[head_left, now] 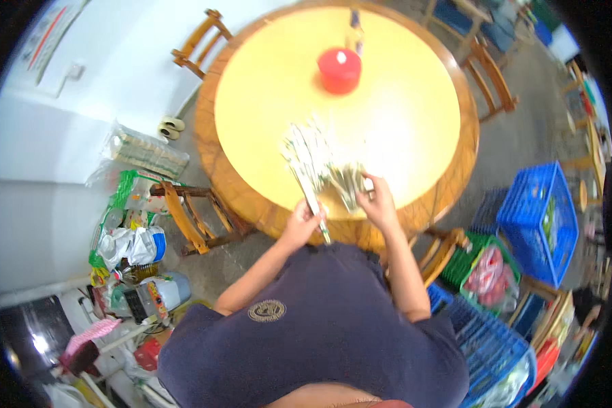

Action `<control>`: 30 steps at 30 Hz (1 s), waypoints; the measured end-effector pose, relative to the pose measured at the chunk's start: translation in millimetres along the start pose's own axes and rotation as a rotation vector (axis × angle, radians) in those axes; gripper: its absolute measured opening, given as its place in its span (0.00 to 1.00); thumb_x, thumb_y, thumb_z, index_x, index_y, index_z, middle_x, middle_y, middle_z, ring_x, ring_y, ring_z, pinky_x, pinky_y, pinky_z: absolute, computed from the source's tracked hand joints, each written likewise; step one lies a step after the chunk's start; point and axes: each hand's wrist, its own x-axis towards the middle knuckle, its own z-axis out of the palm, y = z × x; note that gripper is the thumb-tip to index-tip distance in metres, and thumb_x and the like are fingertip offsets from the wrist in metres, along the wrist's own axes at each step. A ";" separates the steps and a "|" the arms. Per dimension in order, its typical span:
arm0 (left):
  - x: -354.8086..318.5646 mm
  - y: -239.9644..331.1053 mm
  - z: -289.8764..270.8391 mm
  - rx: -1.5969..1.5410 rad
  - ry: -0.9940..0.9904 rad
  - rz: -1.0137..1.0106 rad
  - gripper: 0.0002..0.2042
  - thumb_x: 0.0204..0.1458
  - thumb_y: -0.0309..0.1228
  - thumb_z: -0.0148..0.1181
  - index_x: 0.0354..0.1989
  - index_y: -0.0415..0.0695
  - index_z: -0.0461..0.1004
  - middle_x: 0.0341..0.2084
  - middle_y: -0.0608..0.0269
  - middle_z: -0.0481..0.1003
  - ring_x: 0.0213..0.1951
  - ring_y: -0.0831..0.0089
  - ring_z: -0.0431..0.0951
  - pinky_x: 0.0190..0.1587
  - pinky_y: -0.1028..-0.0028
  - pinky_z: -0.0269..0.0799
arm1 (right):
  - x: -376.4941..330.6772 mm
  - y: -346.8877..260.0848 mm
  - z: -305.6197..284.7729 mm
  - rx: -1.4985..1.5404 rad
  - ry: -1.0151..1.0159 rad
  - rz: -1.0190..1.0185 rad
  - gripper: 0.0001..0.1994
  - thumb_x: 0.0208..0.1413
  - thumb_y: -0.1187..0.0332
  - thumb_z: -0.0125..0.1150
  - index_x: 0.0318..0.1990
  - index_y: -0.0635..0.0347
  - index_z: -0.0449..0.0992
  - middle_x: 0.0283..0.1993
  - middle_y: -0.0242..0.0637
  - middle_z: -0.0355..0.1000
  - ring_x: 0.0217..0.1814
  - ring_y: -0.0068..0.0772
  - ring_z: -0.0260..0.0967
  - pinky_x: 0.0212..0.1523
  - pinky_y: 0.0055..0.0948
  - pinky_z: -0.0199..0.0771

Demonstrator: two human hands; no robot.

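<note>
At far left, beside the wall, a crumpled white plastic bag [134,245] lying among heaped goods, contents impossible to make out. Farther up, a long clear plastic wrapper [149,153] packed with pale, narrow pieces. Lower down, a pale bluish plastic container [175,289], contents hidden.

Next, a round yellow-topped worktop with a brown wooden rim [211,146]. Near its close edge, the left hand [302,222] closed around a long, slender white-and-green strip [309,192], lower end jutting past the fingers toward the dark shirt. Just beyond, on the yellow surface, a loose fan of similar white-and-green strips [307,146], too blurred to count. Farther back, a round red tub [340,71] with a white patch on top, impossible to tell whether part of its contents. Just behind, an upright clear bottle with a dark cap [355,35]. Back near the close edge, the right hand [377,202] pinching the right side of a short bunch of pale greenish strips [347,183].

On the floor at right, a slatted blue plastic crate [486,343] with pale, green-tinged plastic at its lower end. Above it, a green plastic crate [460,267] filled with red-and-white bags [489,275]. Farthest right, a taller, tilted blue plastic crate [529,221] with leafy-green matter inside.
</note>
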 end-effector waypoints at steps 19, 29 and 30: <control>6.5 30.6 47.6 0.463 -0.526 -0.040 0.19 0.62 0.38 0.59 0.57 0.41 0.67 0.32 0.64 0.75 0.33 0.79 0.71 0.36 0.72 0.70 | -45.6 -40.7 -16.0 0.353 -0.020 0.120 0.13 0.59 0.68 0.64 0.45 0.69 0.74 0.26 0.32 0.70 0.28 0.21 0.65 0.32 0.25 0.68; -2.2 24.6 42.3 0.351 -0.364 0.000 0.13 0.62 0.39 0.60 0.42 0.41 0.71 0.24 0.67 0.73 0.24 0.80 0.73 0.27 0.75 0.69 | -39.9 -66.9 -23.6 0.336 0.028 0.000 0.13 0.59 0.70 0.62 0.49 0.66 0.75 0.24 0.32 0.69 0.26 0.20 0.65 0.29 0.25 0.68; -4.7 35.7 40.2 0.458 -0.338 -0.041 0.13 0.63 0.38 0.59 0.46 0.41 0.72 0.28 0.67 0.74 0.27 0.81 0.73 0.29 0.76 0.70 | -37.0 -67.9 -26.0 0.336 0.030 -0.001 0.13 0.59 0.70 0.62 0.49 0.66 0.75 0.24 0.32 0.69 0.26 0.20 0.65 0.29 0.25 0.68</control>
